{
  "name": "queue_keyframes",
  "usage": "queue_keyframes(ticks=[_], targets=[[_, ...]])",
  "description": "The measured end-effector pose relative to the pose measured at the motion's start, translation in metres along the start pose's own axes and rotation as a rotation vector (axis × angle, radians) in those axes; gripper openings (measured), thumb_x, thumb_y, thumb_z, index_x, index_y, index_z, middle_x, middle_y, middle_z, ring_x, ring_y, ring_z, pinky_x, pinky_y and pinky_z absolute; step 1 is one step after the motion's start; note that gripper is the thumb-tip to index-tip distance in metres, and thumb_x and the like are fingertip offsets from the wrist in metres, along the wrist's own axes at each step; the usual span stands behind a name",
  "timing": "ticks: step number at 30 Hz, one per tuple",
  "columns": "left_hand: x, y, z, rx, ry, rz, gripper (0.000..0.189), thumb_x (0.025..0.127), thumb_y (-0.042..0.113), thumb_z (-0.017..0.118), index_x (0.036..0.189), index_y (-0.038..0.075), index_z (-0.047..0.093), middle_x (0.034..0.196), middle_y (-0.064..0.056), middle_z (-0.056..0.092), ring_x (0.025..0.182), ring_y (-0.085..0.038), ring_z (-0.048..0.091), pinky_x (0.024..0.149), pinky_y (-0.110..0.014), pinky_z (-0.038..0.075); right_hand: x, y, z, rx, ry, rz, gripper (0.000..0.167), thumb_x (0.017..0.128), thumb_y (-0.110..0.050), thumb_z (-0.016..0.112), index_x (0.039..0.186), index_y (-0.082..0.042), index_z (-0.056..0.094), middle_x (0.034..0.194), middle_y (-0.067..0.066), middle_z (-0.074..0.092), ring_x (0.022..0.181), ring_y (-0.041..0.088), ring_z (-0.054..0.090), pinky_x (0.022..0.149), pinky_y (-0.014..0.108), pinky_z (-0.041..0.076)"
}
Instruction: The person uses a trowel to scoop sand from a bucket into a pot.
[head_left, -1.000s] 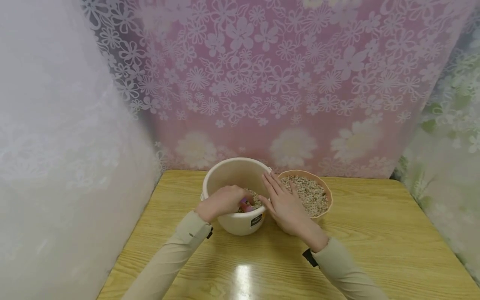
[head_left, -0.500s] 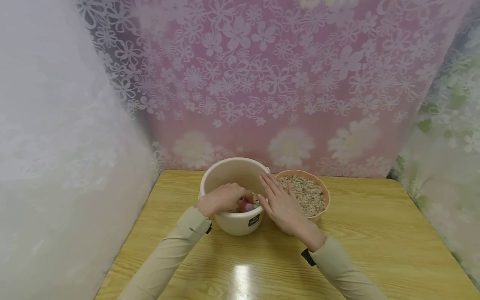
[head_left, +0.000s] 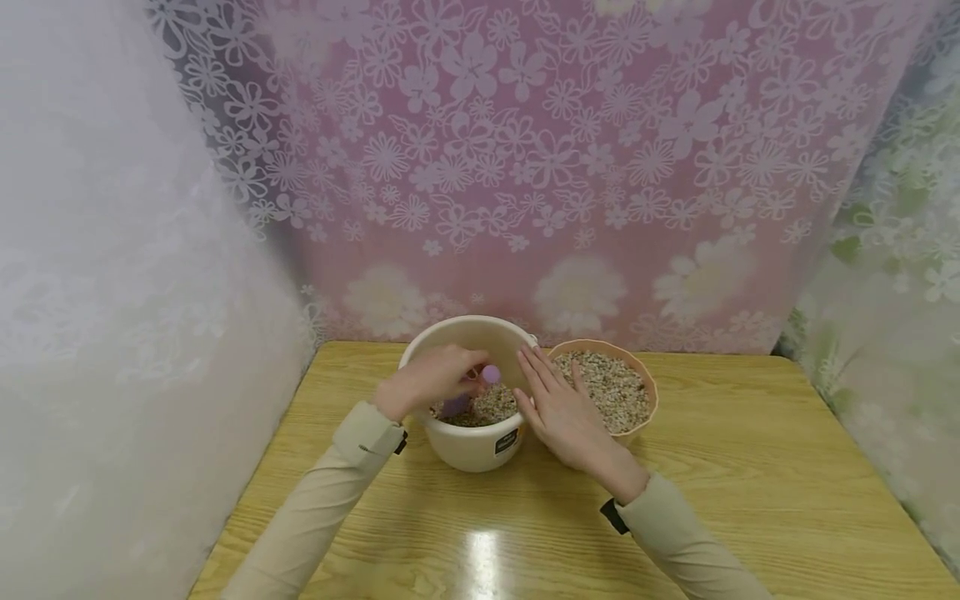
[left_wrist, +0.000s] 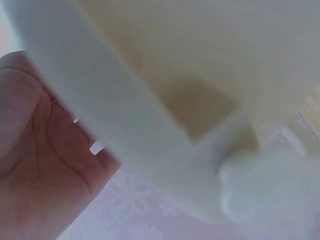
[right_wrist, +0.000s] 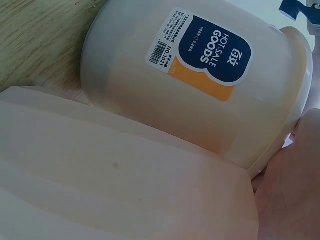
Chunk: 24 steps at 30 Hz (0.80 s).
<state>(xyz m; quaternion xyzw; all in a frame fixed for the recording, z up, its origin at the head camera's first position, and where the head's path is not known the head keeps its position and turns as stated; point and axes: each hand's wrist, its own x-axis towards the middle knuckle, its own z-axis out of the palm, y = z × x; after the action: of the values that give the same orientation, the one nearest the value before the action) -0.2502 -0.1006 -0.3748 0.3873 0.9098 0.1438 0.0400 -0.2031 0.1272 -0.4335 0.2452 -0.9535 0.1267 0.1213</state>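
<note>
A white bucket (head_left: pixel 480 450) stands on the table with a bed of mixed grain-like bits (head_left: pixel 495 406) inside. My left hand (head_left: pixel 431 377) reaches over its near-left rim and grips a purple scoop (head_left: pixel 454 406) by the handle. The handle's round lilac end (head_left: pixel 491 374) sticks out past the fingers, and the scoop's blade is low over the bits. Straight fingers of my right hand (head_left: pixel 566 412) rest at the bucket's right rim. Beside that hand is a peach bowl (head_left: pixel 651 408) full of similar bits. In the left wrist view the bucket's rim (left_wrist: pixel 115 95) covers the left fingers.
The wooden table (head_left: pixel 735 475) extends around both vessels. Behind it hangs a pink flowered curtain (head_left: pixel 480 275), with a pale sheet (head_left: pixel 150 333) at the left. A label (right_wrist: pixel 210 55) on the bucket shows in the right wrist view.
My left hand has risen and drawn slightly left inside the bucket, tilting the scoop so its blade now shows at the left. The right hand stays at the rim.
</note>
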Motion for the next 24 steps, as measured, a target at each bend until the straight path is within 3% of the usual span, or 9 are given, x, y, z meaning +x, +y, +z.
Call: queue_keyframes(ticks=[6, 10, 14, 19, 24], targets=[[-0.002, 0.000, -0.008, -0.017, 0.090, 0.029, 0.022, 0.096, 0.016, 0.072, 0.113, 0.004, 0.065, 0.083, 0.000, 0.071, 0.079, -0.009, 0.067, 0.080, -0.025, 0.054, 0.000, 0.001, 0.002, 0.001, 0.019, -0.010, 0.061, 0.110, -0.043, 0.033, 0.160, -0.008, 0.026, 0.168, 0.006, 0.022, 0.153, 0.029, 0.023, 0.118, 0.065, 0.015], [-0.002, 0.005, -0.012, 0.041, 0.165, -0.056, 0.023, 0.095, 0.024, 0.074, 0.111, 0.011, 0.066, 0.086, 0.005, 0.072, 0.082, -0.009, 0.068, 0.079, -0.027, 0.055, -0.001, 0.002, 0.002, -0.002, 0.020, -0.010, 0.061, 0.110, -0.043, 0.032, 0.160, -0.008, 0.027, 0.168, 0.006, 0.023, 0.153, 0.029, 0.023, 0.118, 0.065, 0.015], [-0.001, 0.009, -0.013, 0.081, 0.279, -0.141, 0.026, 0.094, 0.032, 0.075, 0.108, 0.013, 0.064, 0.091, 0.004, 0.071, 0.080, -0.011, 0.068, 0.070, -0.027, 0.055, -0.001, 0.001, 0.001, -0.001, 0.019, -0.011, 0.061, 0.110, -0.042, 0.034, 0.160, -0.008, 0.027, 0.168, 0.007, 0.023, 0.153, 0.029, 0.023, 0.118, 0.065, 0.015], [-0.003, 0.007, -0.009, 0.072, 0.396, -0.127, 0.023, 0.095, 0.031, 0.074, 0.102, 0.014, 0.060, 0.084, 0.008, 0.069, 0.066, -0.008, 0.061, 0.059, -0.025, 0.048, -0.002, 0.002, 0.000, 0.002, 0.017, -0.022, 0.062, 0.110, -0.043, 0.034, 0.160, -0.007, 0.027, 0.168, 0.007, 0.023, 0.154, 0.027, 0.021, 0.119, 0.062, 0.016], [-0.007, 0.005, -0.005, 0.080, 0.381, -0.117, 0.015, 0.096, 0.026, 0.071, 0.099, 0.013, 0.063, 0.083, 0.013, 0.072, 0.066, -0.007, 0.061, 0.060, -0.025, 0.045, -0.001, 0.002, 0.000, 0.010, 0.015, -0.035, 0.062, 0.110, -0.042, 0.034, 0.160, -0.006, 0.026, 0.168, 0.009, 0.022, 0.154, 0.028, 0.020, 0.120, 0.060, 0.017]])
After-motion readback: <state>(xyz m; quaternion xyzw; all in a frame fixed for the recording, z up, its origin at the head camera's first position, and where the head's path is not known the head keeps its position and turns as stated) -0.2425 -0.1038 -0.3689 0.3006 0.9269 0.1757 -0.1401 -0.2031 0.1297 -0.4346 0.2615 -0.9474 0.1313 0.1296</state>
